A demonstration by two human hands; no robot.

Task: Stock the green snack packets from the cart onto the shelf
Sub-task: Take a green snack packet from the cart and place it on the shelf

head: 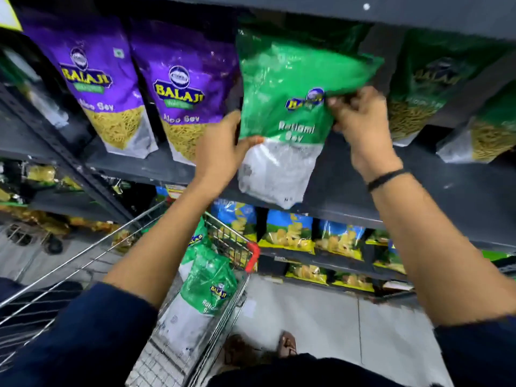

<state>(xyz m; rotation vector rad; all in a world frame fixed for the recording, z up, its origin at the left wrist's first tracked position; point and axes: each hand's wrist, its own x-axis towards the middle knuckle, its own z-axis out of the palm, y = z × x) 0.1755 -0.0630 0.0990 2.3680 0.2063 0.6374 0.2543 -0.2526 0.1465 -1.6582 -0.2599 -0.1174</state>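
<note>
Green packet (282, 107) held upright at the shelf (363, 174) edge, between purple packets (178, 88) at nine o'clock and green ones (427, 82) at three. Left hand (223, 152) clasped its side, right fingers (339, 103) pinched the front — steadying for the gap. More waited in the cart (237, 241).

Both arms up and extended fwd, dark sleeves pushed to elbows, left hand (220, 152) thumb pressed on what it grips, palm curled, right hand (360, 121) higher, fingers (339, 103) pinched shut, black band (386, 178) on right wrist
</note>
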